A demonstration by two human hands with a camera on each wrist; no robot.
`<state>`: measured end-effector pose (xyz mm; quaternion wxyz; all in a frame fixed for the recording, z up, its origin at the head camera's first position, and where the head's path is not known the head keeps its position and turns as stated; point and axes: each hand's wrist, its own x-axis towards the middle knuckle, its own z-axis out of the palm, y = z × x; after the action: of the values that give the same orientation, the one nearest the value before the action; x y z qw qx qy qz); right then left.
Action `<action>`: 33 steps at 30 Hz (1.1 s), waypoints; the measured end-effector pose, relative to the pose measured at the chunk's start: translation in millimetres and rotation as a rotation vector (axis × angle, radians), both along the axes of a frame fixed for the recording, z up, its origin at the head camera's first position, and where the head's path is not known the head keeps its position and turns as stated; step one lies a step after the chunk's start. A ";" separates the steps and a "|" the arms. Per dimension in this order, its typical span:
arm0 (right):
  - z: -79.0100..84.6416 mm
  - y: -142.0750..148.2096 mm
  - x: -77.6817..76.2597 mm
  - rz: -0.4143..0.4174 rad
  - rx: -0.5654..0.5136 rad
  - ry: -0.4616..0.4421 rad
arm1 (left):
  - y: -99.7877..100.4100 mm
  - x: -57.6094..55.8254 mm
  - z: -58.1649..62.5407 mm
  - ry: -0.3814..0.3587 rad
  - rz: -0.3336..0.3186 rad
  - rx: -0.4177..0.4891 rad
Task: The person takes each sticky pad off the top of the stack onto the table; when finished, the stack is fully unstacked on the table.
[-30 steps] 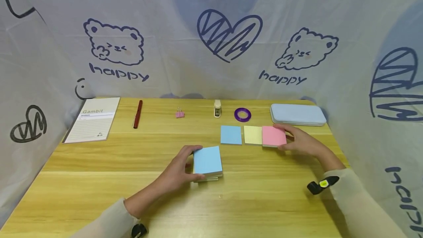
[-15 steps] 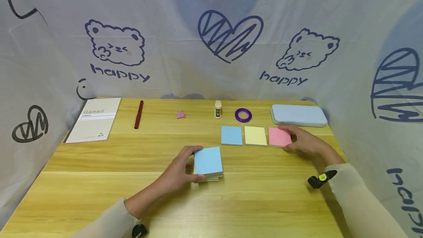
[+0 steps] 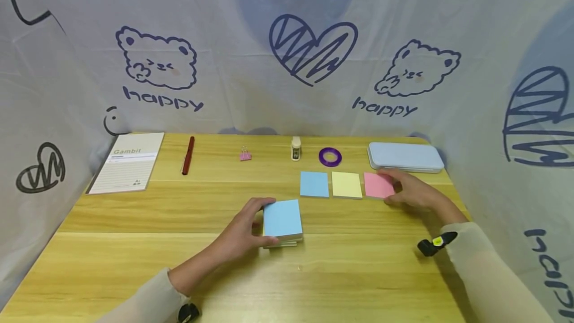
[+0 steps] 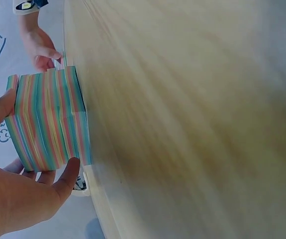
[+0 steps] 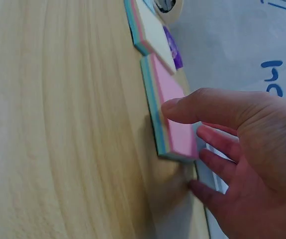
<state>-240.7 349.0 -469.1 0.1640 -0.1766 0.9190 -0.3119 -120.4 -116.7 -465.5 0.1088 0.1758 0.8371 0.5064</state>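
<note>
A thick stack of sticky notes (image 3: 282, 219), blue on top and striped in several colours along its sides (image 4: 46, 119), stands on the table in front of me. My left hand (image 3: 239, 231) grips it from the left, thumb on the near side and fingers round the far side. To the right, my right hand (image 3: 412, 191) holds a thin pink sticky note pad (image 3: 378, 186) at its right end, thumb at the near edge (image 5: 182, 142). A yellow pad (image 3: 347, 185) and a blue pad (image 3: 314, 184) lie left of the pink one, making a spaced row.
Along the back of the wooden table lie a notepad (image 3: 127, 163), a dark red pen (image 3: 188, 156), a pink binder clip (image 3: 245, 155), a small cream stapler (image 3: 296, 148), a purple tape roll (image 3: 323, 157) and a pale blue case (image 3: 405, 157). Printed cloth hangs behind and at both sides.
My right hand has moved the pink pad rightward from against the yellow pad, leaving a gap between them and baring more of the yellow. The left hand and its stack have stayed put.
</note>
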 end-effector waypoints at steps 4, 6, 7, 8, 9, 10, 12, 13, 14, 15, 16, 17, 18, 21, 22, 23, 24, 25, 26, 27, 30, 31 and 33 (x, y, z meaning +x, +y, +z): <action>6.6 -9.0 7.3 0.005 0.010 0.071 | 0.4 0.0 -1.2 -0.015 0.003 0.007; 11.7 -18.3 12.2 0.001 0.004 0.093 | 0.1 0.0 -1.6 -0.030 0.006 0.013; 14.9 -24.2 14.9 0.001 -0.011 0.097 | -0.2 0.1 -1.8 -0.039 0.009 0.017; 17.9 -30.1 17.3 0.007 -0.026 0.107 | -0.6 0.1 -2.1 -0.048 0.011 0.023; 20.4 -36.7 19.4 0.007 -0.043 0.114 | -1.2 0.0 -2.4 -0.056 0.012 0.028; 22.8 -43.6 21.6 0.012 -0.062 0.120 | -1.8 0.0 -2.4 -0.065 0.013 0.031; 26.5 -57.6 25.8 0.023 -0.106 0.120 | -3.2 0.2 -2.4 -0.084 0.012 0.043; 28.1 -65.1 28.2 0.033 -0.139 0.112 | -3.8 0.3 -2.3 -0.092 0.011 0.046; 29.3 -72.7 30.7 0.046 -0.168 0.103 | -4.4 0.4 -2.2 -0.100 0.008 0.049; 30.5 -80.8 33.3 0.060 -0.201 0.091 | -4.8 0.6 -1.8 -0.105 0.006 0.048; 32.0 -89.0 36.2 0.082 -0.230 0.084 | -5.1 0.9 -1.5 -0.112 0.006 0.049; 33.5 -97.5 39.3 0.104 -0.259 0.073 | -5.4 1.1 -1.6 -0.118 0.005 0.048; 35.1 -106.2 42.8 0.125 -0.288 0.064 | -5.5 1.1 -1.9 -0.120 0.006 0.045; 38.6 -131.7 52.9 0.179 -0.333 0.042 | -5.5 0.5 -3.1 -0.122 0.011 0.034; 39.4 -139.9 56.1 0.192 -0.334 0.039 | -5.4 0.0 -3.7 -0.122 0.013 0.033; 39.8 -147.5 59.2 0.205 -0.335 0.033 | -5.3 -0.5 -4.3 -0.120 0.016 0.031; 39.2 -154.7 62.1 0.214 -0.330 0.028 | -5.1 -1.1 -4.6 -0.118 0.017 0.030; 38.3 -161.5 64.7 0.227 -0.322 0.026 | -4.9 -1.7 -4.9 -0.117 0.021 0.030; 37.0 -168.1 66.6 0.239 -0.313 0.025 | -4.6 -2.3 -5.1 -0.115 0.023 0.031; 35.7 -174.1 68.6 0.249 -0.301 0.026 | -4.3 -3.0 -5.3 -0.111 0.023 0.029; 31.4 -189.4 73.2 0.278 -0.277 0.026 | -3.4 -4.4 -5.3 -0.094 0.021 0.024; 30.5 -193.6 74.4 0.286 -0.270 0.027 | -3.1 -4.8 -5.2 -0.091 0.020 0.022; 29.2 -200.9 77.0 0.297 -0.259 0.026 | -2.6 -5.2 -4.9 -0.083 0.015 0.015</action>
<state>-163.7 148.1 -439.9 0.1722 -0.3337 0.8372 -0.3976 -125.5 -119.3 -470.4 0.1384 0.1493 0.8294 0.5203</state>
